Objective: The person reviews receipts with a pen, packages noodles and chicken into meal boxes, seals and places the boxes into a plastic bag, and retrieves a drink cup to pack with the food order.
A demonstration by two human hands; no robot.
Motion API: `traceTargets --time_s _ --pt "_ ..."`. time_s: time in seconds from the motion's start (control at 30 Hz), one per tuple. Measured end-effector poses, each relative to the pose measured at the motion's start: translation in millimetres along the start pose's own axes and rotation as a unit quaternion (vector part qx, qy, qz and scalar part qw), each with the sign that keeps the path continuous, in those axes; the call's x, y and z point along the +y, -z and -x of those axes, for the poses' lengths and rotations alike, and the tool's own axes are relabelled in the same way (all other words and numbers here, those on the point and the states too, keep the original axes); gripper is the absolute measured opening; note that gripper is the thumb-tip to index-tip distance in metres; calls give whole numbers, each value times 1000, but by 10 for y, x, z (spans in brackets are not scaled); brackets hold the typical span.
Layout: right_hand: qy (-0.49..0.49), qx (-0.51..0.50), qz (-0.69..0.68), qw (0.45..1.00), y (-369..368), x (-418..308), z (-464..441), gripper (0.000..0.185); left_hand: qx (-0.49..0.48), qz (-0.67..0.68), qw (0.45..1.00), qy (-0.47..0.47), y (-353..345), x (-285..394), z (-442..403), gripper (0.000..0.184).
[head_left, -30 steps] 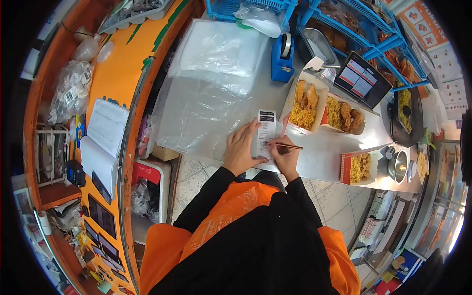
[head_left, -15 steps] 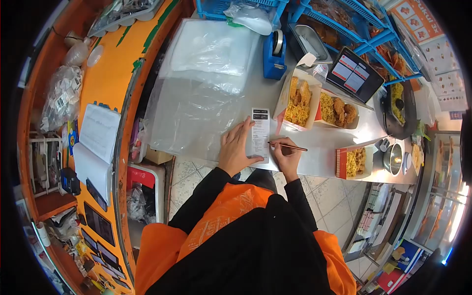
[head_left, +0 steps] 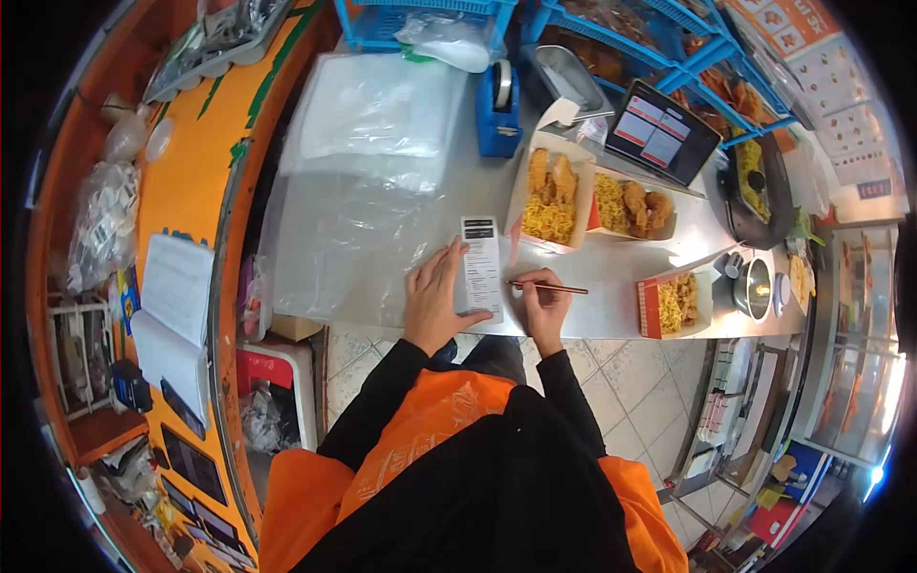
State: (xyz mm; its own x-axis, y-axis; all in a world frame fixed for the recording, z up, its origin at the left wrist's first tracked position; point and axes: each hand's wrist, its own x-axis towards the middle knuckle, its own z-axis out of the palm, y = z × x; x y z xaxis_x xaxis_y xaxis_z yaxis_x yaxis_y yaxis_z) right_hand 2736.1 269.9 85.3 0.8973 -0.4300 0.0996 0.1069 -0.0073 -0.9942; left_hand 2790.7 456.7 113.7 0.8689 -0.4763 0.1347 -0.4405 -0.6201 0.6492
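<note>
A printed paper receipt point(head_left: 483, 277) lies on the metal counter, its dark header at the far end. My left hand point(head_left: 435, 298) rests flat at its left side, fingers stretched out and the thumb on the lower edge. In my right hand point(head_left: 544, 307) is a slim brown pen point(head_left: 562, 287), pinched between the fingers. The pen's tip is just right of the receipt's edge. Beyond my right hand stands an open box of yellow noodles with fried chicken point(head_left: 552, 205). Beside it is a second such box point(head_left: 635, 208), and a third box point(head_left: 676, 304) sits nearer the counter's front edge.
Clear plastic bags point(head_left: 373, 124) cover the counter's left part. A blue tape dispenser point(head_left: 499, 119), a metal tray point(head_left: 570, 81) and a tablet point(head_left: 662, 136) stand at the back, near blue baskets point(head_left: 712, 72). A metal bowl point(head_left: 755, 289) is at right; an open notebook point(head_left: 175, 325) lies on the orange shelf.
The view has shifted, so most of the counter appears further left. The pen tip has drawn slightly away from the receipt's right edge. My left hand stays beside the receipt.
</note>
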Motion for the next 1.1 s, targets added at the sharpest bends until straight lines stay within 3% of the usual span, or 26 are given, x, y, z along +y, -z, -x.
traceTargets --time_s 0.77,0.87,0.93,1.0,1.1 --pt "-6 -3 12 1000 -3 24 21 8 -23 -11 1000 6 1 4 0 121" --pt "50 14 105 993 -19 21 40 7 -23 -20 1000 6 -14 -14 8 120" --pt "261 -46 303 915 1 -20 42 15 -23 -30 999 6 -24 -25 10 119" --pt "277 -52 307 909 -43 -65 76 23 -26 -42 999 2 -24 -28 14 119" --pt "297 -162 435 834 -58 -159 75 22 1 -18 1000 2 30 54 -6 119"
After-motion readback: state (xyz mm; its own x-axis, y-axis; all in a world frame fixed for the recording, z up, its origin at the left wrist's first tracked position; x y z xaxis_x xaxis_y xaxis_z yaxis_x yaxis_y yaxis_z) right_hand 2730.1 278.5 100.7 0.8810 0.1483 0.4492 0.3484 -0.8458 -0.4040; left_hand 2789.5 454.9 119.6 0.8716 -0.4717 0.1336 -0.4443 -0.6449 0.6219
